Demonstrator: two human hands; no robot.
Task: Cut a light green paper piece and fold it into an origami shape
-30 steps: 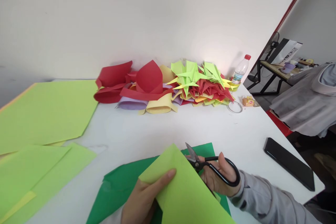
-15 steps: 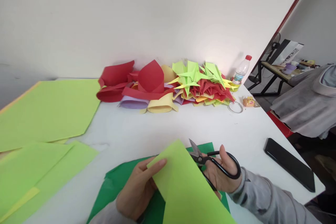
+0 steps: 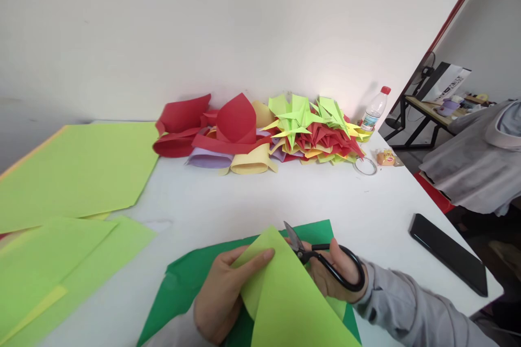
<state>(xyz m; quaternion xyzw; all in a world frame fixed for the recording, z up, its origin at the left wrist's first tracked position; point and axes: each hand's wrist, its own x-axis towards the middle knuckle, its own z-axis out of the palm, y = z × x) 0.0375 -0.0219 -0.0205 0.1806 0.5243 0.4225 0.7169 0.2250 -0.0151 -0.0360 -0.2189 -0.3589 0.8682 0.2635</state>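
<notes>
A folded sheet of light green paper (image 3: 299,303) is pinched by my left hand (image 3: 232,287), the thumb lying on its upper left part. My right hand (image 3: 337,276) is closed around black-handled scissors (image 3: 303,255). Their blades point up and left beside the paper's right edge, near its top corner. Some fingers of the right hand are hidden behind the paper. Beneath both hands lies a dark green sheet (image 3: 187,276) on the white table (image 3: 195,195).
Large light green sheets (image 3: 89,168) cover the left side. Along the wall are red rolled paper shapes (image 3: 236,124), folded paper stars (image 3: 295,116) and a bottle (image 3: 374,108). A wire ring (image 3: 365,166), a wrapped snack (image 3: 386,158) and a black phone (image 3: 448,255) lie at right. Another person (image 3: 480,152) is beyond.
My right hand and the scissors have moved left and slightly down, closer to the paper's top corner. My left hand has shifted right, and the paper's tip sits lower.
</notes>
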